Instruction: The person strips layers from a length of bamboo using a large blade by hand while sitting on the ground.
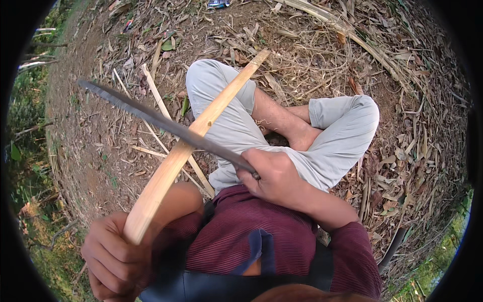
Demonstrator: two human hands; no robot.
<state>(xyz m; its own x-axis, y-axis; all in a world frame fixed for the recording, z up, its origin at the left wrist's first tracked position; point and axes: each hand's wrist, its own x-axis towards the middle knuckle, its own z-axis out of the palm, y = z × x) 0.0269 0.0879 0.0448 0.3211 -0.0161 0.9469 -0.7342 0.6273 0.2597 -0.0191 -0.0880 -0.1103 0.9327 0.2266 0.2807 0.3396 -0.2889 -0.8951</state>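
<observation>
My left hand (pixel 115 254), at the lower left, is closed round the near end of a long, pale wooden strip (pixel 166 173). The strip slants up and away to the right over my left thigh, with a small dark knot partway along. My right hand (pixel 269 173), in front of my waist, grips the handle end of a machete (pixel 141 110). Its long dark blade points to the far left and crosses over the strip near the middle. Whether the edge bites into the wood I cannot tell. Most of the handle is hidden in my fist.
I sit cross-legged in light grey trousers (pixel 337 136) on dry, leaf-strewn ground (pixel 412 166). Several thin pale sticks (pixel 158 95) lie left of my knee. A long split stalk (pixel 362 40) curves across the far right, above shavings (pixel 302 63). A dark rod (pixel 392 249) is at lower right.
</observation>
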